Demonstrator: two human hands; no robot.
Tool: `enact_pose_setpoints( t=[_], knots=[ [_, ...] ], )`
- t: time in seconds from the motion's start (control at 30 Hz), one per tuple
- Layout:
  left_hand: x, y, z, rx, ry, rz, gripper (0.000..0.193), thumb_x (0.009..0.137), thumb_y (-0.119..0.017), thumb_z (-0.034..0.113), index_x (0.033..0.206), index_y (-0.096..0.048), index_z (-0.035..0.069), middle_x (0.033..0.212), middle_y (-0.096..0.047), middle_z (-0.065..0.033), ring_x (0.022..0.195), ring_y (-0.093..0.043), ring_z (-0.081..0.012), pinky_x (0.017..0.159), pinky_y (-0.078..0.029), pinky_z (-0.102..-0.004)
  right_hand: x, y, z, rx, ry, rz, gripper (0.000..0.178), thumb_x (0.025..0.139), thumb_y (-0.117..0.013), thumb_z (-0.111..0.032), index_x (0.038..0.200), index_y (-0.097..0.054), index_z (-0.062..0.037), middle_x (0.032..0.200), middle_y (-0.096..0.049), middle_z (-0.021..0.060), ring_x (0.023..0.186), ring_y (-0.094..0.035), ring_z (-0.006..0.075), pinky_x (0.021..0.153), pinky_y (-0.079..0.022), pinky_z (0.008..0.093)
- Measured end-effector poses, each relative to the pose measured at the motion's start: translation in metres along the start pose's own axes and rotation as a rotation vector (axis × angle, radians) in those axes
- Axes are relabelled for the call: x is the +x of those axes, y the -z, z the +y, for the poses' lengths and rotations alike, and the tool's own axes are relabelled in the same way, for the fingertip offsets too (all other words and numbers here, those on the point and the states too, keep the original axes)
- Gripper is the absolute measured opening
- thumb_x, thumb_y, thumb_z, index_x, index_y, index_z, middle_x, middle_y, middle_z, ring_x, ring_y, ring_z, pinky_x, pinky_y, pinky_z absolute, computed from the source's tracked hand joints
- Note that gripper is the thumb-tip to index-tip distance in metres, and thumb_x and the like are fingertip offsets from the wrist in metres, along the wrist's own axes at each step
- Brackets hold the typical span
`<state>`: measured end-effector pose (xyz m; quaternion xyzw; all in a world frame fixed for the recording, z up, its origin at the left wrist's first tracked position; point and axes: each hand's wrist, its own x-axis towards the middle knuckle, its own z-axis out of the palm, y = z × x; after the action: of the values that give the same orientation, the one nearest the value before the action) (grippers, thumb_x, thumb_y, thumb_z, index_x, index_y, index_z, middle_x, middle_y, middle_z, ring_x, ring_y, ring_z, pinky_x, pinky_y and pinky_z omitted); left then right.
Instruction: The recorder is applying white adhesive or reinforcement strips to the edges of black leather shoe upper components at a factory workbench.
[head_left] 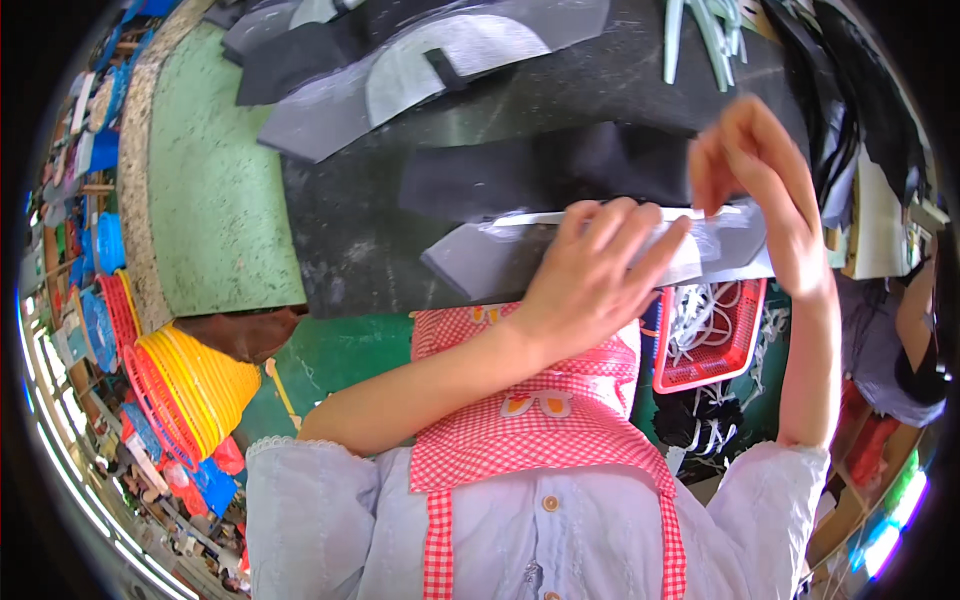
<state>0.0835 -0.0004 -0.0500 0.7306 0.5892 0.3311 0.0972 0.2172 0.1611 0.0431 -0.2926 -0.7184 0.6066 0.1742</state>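
**Left hand [598, 272] on white strip [528, 218], right hand [768, 185] curled above**

Resting spread, non-gripping left fingertips along the far edge of the grey piece [468, 262], at the near side of the dark work board [345, 235], probably to stop sliding. Can't tell if pinching anything with the right: too blurred, near the strip's right end. Black piece [480, 178] just behind, grey panels [320, 115] farther back, pale green strips [711, 45] up top, red basket [705, 376] below. Can't see the strip's middle past those left fingers.

The black panel [480, 180] looks smooth and matt, the basket [705, 376] plastic, the apron [560, 440] cloth.
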Motion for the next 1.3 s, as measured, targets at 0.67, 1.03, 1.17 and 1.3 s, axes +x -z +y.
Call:
enact_pose_setpoints(
  t=[0.67, 1.03, 1.17, 1.3],
  knots=[
    [0.018, 0.066, -0.014, -0.116, -0.142, -0.357, 0.028, 0.083, -0.080, 0.013, 0.109, -0.078, 0.004, 0.132, -0.071, -0.0120, 0.130, -0.065, -0.0284, 0.105, -0.055, -0.0428, -0.040, -0.011, 0.016, -0.596, 0.181, 0.073, 0.043, 0.087, -0.084, -0.008, 0.126, -0.067, -0.0031, 0.104, -0.076, 0.0128, 0.102, -0.072, 0.0282, 0.091, -0.056, 0.0368],
    [0.074, 0.080, -0.070, 0.074, 0.053, -0.477, 0.063, 0.074, -0.089, 0.018, 0.131, -0.062, 0.014, 0.097, -0.070, -0.0093, 0.103, -0.069, -0.0275, 0.093, -0.055, -0.0419, -0.005, -0.003, 0.044, -0.871, 0.306, -0.186, 0.047, 0.076, -0.085, -0.010, 0.122, -0.072, -0.0107, 0.101, -0.076, 0.0092, 0.103, -0.073, 0.0306, 0.091, -0.058, 0.0408],
    [0.077, 0.078, -0.067, 0.117, -0.208, -0.263, 0.026, 0.072, -0.082, 0.009, 0.096, -0.074, 0.009, 0.091, -0.063, -0.0067, 0.092, -0.066, -0.0263, 0.078, -0.057, -0.0390, -0.014, -0.007, 0.038, -1.026, 0.340, -0.011, 0.032, 0.078, -0.073, -0.006, 0.109, -0.077, -0.0104, 0.104, -0.074, 0.0048, 0.100, -0.072, 0.0264, 0.085, -0.059, 0.0363],
    [0.047, 0.068, -0.036, 0.385, -0.143, -0.436, 0.031, 0.083, -0.067, 0.011, 0.112, -0.070, 0.000, 0.118, -0.066, -0.0109, 0.109, -0.067, -0.0297, 0.094, -0.056, -0.0420, -0.035, -0.041, 0.026, -1.133, 0.470, 0.055, 0.034, 0.081, -0.067, -0.005, 0.113, -0.074, 0.0036, 0.124, -0.068, 0.0137, 0.118, -0.065, 0.0323, 0.101, -0.056, 0.0389]
  ],
)
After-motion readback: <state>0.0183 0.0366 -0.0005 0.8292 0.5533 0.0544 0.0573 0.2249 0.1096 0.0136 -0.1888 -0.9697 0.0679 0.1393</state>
